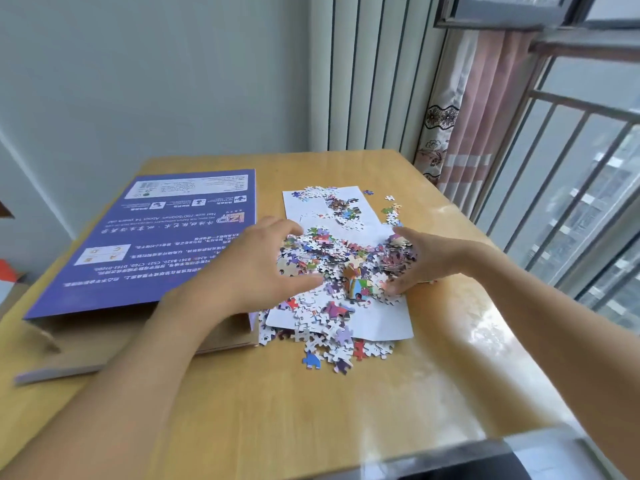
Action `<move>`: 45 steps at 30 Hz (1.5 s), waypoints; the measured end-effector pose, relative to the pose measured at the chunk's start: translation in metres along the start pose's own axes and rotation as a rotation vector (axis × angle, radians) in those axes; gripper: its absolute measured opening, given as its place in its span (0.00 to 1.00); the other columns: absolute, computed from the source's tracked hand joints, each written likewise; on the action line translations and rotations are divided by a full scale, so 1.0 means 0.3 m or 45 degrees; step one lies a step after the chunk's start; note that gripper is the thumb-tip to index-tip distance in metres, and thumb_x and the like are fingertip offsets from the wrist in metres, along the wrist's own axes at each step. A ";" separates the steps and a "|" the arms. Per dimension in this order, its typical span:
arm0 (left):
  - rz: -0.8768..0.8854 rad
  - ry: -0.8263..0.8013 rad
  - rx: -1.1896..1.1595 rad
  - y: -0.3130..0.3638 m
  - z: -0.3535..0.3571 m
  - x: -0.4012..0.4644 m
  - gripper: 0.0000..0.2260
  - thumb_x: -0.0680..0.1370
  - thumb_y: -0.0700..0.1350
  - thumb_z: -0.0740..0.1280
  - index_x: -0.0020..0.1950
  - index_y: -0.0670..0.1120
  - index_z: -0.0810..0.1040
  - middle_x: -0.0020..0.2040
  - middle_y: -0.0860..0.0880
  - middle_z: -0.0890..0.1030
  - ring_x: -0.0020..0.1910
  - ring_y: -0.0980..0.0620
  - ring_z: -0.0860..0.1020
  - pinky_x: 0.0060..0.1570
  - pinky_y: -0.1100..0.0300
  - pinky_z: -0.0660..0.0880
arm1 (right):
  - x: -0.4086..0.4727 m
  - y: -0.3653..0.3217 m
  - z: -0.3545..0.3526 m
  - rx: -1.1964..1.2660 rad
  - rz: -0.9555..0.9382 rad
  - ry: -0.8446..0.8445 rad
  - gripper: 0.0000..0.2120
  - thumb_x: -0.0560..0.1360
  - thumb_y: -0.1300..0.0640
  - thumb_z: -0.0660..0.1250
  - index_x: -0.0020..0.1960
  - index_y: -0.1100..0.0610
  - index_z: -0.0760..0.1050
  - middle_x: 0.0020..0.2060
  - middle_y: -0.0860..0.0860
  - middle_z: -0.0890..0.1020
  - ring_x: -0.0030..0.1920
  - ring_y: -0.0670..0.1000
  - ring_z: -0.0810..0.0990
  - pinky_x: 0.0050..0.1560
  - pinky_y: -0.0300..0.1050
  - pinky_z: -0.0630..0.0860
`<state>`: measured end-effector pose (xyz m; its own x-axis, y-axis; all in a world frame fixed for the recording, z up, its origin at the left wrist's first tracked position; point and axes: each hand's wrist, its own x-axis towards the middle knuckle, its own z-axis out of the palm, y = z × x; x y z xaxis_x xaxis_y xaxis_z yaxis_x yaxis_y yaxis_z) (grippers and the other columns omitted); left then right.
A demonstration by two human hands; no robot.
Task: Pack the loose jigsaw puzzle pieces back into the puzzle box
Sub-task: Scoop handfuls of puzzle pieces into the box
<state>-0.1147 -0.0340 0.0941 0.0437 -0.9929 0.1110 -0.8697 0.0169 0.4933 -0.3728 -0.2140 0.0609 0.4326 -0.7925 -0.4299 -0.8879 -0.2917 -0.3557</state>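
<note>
Beside curtain [460, 133] and window railing [571, 161]: purple puzzle box [156, 237] lying flat lengthwise from viewer; left hand [256, 268] and right hand [415, 258], fingers loosely spread, cupping puzzle pieces [332, 258] on white paper [388, 320].

I note a wooden table [346, 403] with a glossy top reflecting daylight along its right side. Behind it stand a pale green wall [156, 74] and a ribbed white panel [367, 74]. At right, a pink floral curtain [464, 126] hangs beside a window with metal railing [568, 161]; buildings show beyond.
</note>
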 end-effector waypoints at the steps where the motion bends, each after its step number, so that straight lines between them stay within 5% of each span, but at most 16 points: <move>1: -0.027 -0.091 0.140 0.019 0.046 0.045 0.38 0.70 0.68 0.71 0.75 0.53 0.65 0.74 0.54 0.66 0.71 0.52 0.67 0.69 0.53 0.68 | 0.004 -0.008 0.007 -0.054 0.005 0.012 0.76 0.42 0.24 0.77 0.80 0.40 0.43 0.80 0.48 0.56 0.68 0.54 0.73 0.67 0.55 0.73; 4: -0.207 -0.258 0.431 0.037 0.156 0.146 0.50 0.68 0.78 0.60 0.81 0.53 0.47 0.82 0.47 0.46 0.80 0.39 0.46 0.76 0.41 0.54 | 0.012 -0.018 0.005 -0.254 0.021 0.089 0.70 0.45 0.23 0.77 0.79 0.39 0.50 0.77 0.49 0.60 0.72 0.57 0.67 0.67 0.57 0.72; 7: -0.471 -0.348 0.452 0.020 0.220 0.208 0.57 0.63 0.83 0.53 0.81 0.52 0.39 0.81 0.41 0.38 0.77 0.30 0.38 0.75 0.35 0.47 | 0.004 -0.019 -0.012 -0.302 -0.023 0.118 0.57 0.53 0.29 0.79 0.76 0.40 0.60 0.71 0.51 0.66 0.70 0.57 0.68 0.66 0.56 0.72; 11: -0.555 -0.307 0.384 0.008 0.255 0.222 0.59 0.61 0.84 0.55 0.82 0.50 0.46 0.81 0.38 0.43 0.78 0.29 0.45 0.74 0.35 0.52 | 0.003 -0.019 -0.015 -0.269 -0.156 0.178 0.41 0.60 0.37 0.81 0.68 0.43 0.70 0.62 0.50 0.73 0.58 0.55 0.75 0.56 0.51 0.75; 16: -0.387 -0.106 0.355 0.011 0.264 0.200 0.51 0.66 0.80 0.59 0.79 0.48 0.56 0.78 0.44 0.61 0.76 0.39 0.60 0.70 0.40 0.65 | 0.006 -0.042 0.013 -0.214 -0.343 0.273 0.30 0.64 0.50 0.80 0.64 0.45 0.74 0.60 0.47 0.75 0.52 0.51 0.76 0.50 0.48 0.76; 20: -0.217 -0.009 0.186 0.010 0.268 0.176 0.41 0.73 0.70 0.66 0.79 0.50 0.59 0.77 0.49 0.64 0.75 0.45 0.64 0.70 0.46 0.66 | 0.012 -0.100 0.035 -0.164 -0.479 0.278 0.31 0.67 0.54 0.79 0.67 0.46 0.74 0.63 0.47 0.76 0.57 0.52 0.77 0.57 0.51 0.76; 23: -0.154 0.077 0.033 0.002 0.261 0.155 0.36 0.76 0.64 0.67 0.78 0.52 0.60 0.76 0.51 0.66 0.74 0.47 0.66 0.68 0.50 0.66 | -0.005 -0.142 0.030 -0.005 -0.543 0.234 0.36 0.68 0.51 0.80 0.72 0.45 0.70 0.68 0.43 0.73 0.65 0.48 0.74 0.61 0.43 0.72; 27: -0.232 0.085 0.116 -0.025 0.259 0.142 0.42 0.74 0.70 0.64 0.81 0.52 0.53 0.81 0.49 0.56 0.79 0.46 0.53 0.76 0.45 0.56 | -0.009 -0.165 0.002 -0.110 -0.326 0.159 0.55 0.59 0.33 0.79 0.79 0.42 0.56 0.78 0.46 0.61 0.75 0.51 0.64 0.74 0.53 0.64; 31: -0.468 -0.116 0.208 -0.017 0.281 0.140 0.53 0.67 0.78 0.60 0.82 0.51 0.44 0.82 0.43 0.46 0.79 0.36 0.41 0.76 0.41 0.46 | 0.013 -0.190 0.002 -0.208 -0.096 -0.018 0.64 0.57 0.29 0.78 0.82 0.46 0.47 0.80 0.47 0.57 0.78 0.53 0.60 0.76 0.54 0.62; 38: -0.348 0.062 0.125 -0.035 0.319 0.137 0.49 0.71 0.75 0.60 0.81 0.47 0.49 0.81 0.45 0.55 0.80 0.44 0.52 0.77 0.46 0.52 | 0.024 -0.279 0.026 -0.498 -0.061 -0.025 0.55 0.54 0.27 0.78 0.73 0.49 0.64 0.67 0.50 0.70 0.64 0.56 0.74 0.62 0.54 0.75; 41: -0.284 0.120 0.012 -0.038 0.321 0.127 0.46 0.73 0.71 0.65 0.81 0.47 0.52 0.80 0.48 0.57 0.79 0.47 0.56 0.75 0.49 0.57 | 0.036 -0.296 0.038 -0.361 -0.097 0.009 0.48 0.55 0.34 0.81 0.68 0.48 0.68 0.59 0.48 0.75 0.56 0.53 0.78 0.57 0.52 0.78; 45: -0.232 0.174 -0.106 -0.045 0.326 0.120 0.40 0.76 0.65 0.66 0.80 0.49 0.55 0.78 0.50 0.62 0.77 0.49 0.60 0.72 0.49 0.62 | 0.042 -0.301 0.051 -0.040 -0.088 -0.002 0.38 0.60 0.48 0.83 0.66 0.49 0.72 0.51 0.47 0.76 0.46 0.49 0.79 0.38 0.42 0.76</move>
<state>-0.1494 -0.0815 0.0070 0.2671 -0.9553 0.1270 -0.7982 -0.1455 0.5846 -0.2849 -0.1893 0.0748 0.4934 -0.7690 -0.4065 -0.8603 -0.3626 -0.3582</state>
